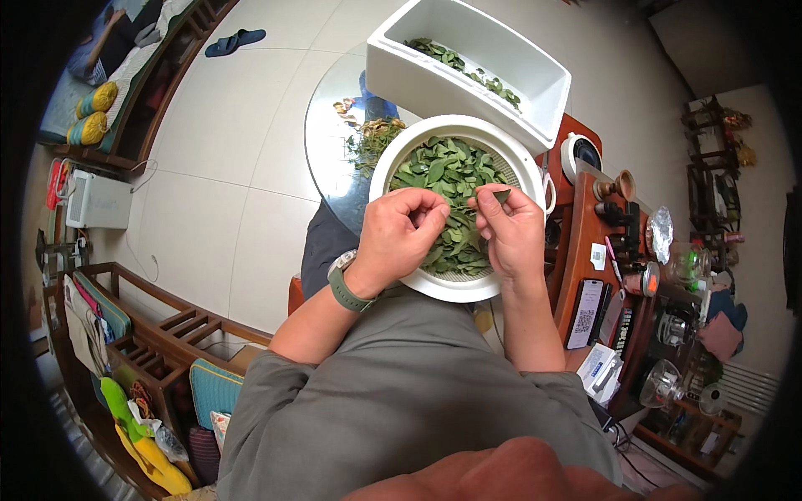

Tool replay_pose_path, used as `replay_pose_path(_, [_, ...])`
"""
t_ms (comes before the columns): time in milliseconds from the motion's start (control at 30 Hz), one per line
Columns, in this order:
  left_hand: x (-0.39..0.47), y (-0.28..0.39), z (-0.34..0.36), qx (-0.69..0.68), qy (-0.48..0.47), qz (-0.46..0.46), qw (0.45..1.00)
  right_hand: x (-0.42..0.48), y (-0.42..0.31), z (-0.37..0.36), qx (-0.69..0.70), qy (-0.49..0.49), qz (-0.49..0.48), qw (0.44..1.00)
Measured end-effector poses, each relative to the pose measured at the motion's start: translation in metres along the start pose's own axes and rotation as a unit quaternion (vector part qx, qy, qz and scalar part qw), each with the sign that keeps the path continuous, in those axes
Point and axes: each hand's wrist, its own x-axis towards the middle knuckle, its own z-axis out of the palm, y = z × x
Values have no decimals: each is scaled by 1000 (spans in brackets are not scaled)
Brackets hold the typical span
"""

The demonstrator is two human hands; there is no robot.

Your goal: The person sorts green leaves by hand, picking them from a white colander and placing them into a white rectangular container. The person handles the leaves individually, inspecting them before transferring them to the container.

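Observation:
A white plastic colander [410,289] rests at my lap, heaped with loose green leaves [448,169]. Above the heap, my right hand [510,228] pinches a dark green leaf [501,195] between thumb and fingers. My left hand [404,232], with a green-strapped watch [346,285] on its wrist, has thumb and forefinger brought together over the leaves. Whether a thin stem lies in that pinch is too small to tell. Beyond the colander stands a white foam box [432,84] with more leaves [495,91] on its floor.
Thin green stems [369,147] lie on a round glass table [326,131] left of the colander. Scissors [549,188] sit at its right rim. A wooden table [579,250] on the right bears a phone [586,313] and jars. Another person [103,37] reclines far left.

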Motion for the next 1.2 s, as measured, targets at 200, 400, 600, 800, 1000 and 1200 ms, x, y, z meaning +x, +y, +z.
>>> replay_pose_path(200, [1, 1, 0, 11, 10, -2, 1000, 1, 3, -2, 14, 13, 6, 1000])
replay_pose_path(400, [0, -3, -4, 13, 45, 2, 999, 8, 2, -10, -36, 84, -47, 995])
replay_pose_path(600, [19, -8, -20, -30, 134, -1, 991, 11, -14, -32, -76, 87, -101, 988])
replay_pose_path(800, [73, -32, -50, 120, 247, 78, 958, 2, -19, -40, -100, 115, -222, 963])
replay_pose_path(1000, [116, -66, -60, 311, 173, 106, 929, 8, -26, -45, -400, -32, -224, 888])
replay_pose_path(1200, [98, -76, -58, 243, 163, 103, 951, 13, -24, -26, -528, -143, -205, 812])
